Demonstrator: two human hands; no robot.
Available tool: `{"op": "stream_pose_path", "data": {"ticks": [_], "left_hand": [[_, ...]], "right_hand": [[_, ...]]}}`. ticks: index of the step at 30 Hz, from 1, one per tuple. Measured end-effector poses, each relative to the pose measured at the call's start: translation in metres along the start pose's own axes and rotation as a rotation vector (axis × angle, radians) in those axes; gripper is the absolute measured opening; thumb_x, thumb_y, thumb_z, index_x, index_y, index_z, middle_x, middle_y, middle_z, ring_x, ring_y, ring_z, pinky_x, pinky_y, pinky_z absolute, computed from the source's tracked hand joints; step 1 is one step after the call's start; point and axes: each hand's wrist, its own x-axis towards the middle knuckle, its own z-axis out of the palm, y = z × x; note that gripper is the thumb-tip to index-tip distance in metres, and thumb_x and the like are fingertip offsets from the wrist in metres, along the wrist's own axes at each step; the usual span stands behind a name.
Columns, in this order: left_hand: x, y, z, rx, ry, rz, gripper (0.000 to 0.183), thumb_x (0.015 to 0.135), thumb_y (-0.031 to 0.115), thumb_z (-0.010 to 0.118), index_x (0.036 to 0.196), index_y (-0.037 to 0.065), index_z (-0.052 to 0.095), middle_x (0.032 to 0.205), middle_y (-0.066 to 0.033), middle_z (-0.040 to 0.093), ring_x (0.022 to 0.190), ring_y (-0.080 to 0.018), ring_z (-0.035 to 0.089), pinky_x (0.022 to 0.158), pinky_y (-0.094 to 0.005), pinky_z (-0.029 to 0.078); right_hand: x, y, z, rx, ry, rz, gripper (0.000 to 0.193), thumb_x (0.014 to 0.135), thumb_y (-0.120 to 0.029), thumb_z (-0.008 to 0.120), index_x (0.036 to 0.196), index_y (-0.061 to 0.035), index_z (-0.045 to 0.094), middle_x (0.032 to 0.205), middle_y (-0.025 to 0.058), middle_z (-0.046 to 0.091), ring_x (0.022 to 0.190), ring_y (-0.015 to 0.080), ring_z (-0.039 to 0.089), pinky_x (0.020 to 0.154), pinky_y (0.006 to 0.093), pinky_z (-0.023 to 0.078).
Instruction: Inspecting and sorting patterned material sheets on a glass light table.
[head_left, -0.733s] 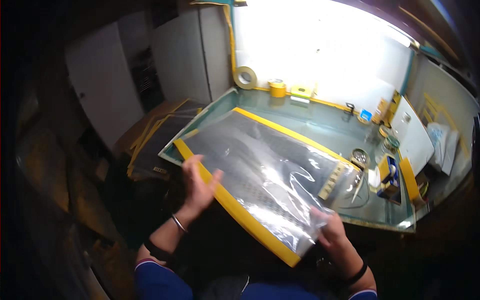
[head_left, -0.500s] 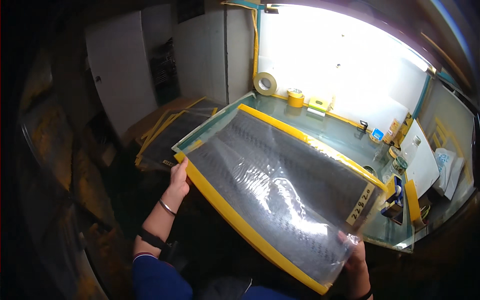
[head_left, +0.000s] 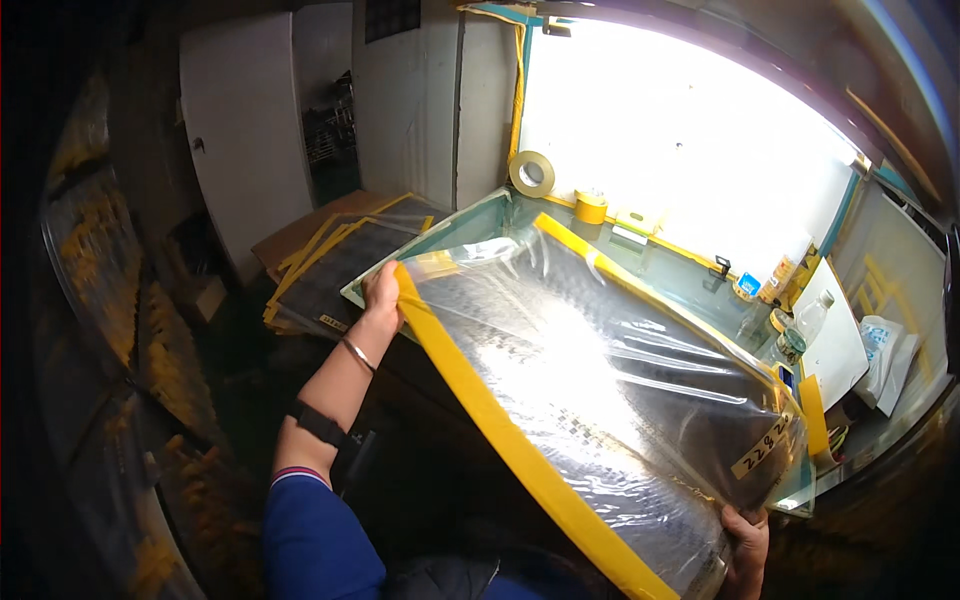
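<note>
The left hand point(head_left: 381, 292) is closed around the far corner of a big flat panel point(head_left: 590, 400), fingers curled over its yellow edge point(head_left: 500, 425). The right hand point(head_left: 745, 545), at the bottom right of the frame, grips the near corner, thumb on top. The panel fills the middle of the frame. It is dark, wrapped in shiny clear film point(head_left: 620, 350), and has a small tan label point(head_left: 765, 447) near its right end. It looks lifted and tipped, with the near yellow edge raised and the far side low over the glass table point(head_left: 470, 225). So the wrapping and taping look done, and the panel is already up off the table; it has not been set down anywhere yet. A stack of like panels point(head_left: 335, 265) lies at the left. Tape rolls point(head_left: 532, 173) sit at the top, by the bright window. Half a second ago the panel lay flatter and lower; now its near edge is higher and the left hand is farther up the frame.
</note>
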Motion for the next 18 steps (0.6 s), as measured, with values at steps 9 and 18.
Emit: {"op": "stream_pose_path", "data": {"ticks": [9, 18], "left_hand": [[0.040, -0.022, 0.022, 0.287, 0.036, 0.153, 0.027, 0.083, 0.022, 0.055, 0.079, -0.006, 0.058, 0.073, -0.0090, 0.059, 0.065, -0.0167, 0.058, 0.058, -0.0322, 0.046], [0.041, 0.015, -0.051, 0.090, -0.058, -0.048, 0.027, 0.089, 0.030, 0.056, 0.095, 0.003, 0.057, 0.082, -0.0090, 0.061, 0.073, -0.0205, 0.062, 0.064, -0.0354, 0.054]], "right_hand": [[-0.012, -0.022, -0.044, -0.176, 0.053, 0.188, 0.051, 0.082, 0.005, 0.056, 0.130, -0.0020, 0.043, 0.125, 0.0092, 0.052, 0.113, 0.0245, 0.049, 0.096, 0.0341, 0.039], [-0.026, -0.041, -0.063, -0.223, 0.106, 0.153, 0.041, 0.084, -0.001, 0.055, 0.124, 0.0009, 0.048, 0.122, 0.0092, 0.053, 0.110, 0.0245, 0.051, 0.093, 0.0344, 0.041]]}}
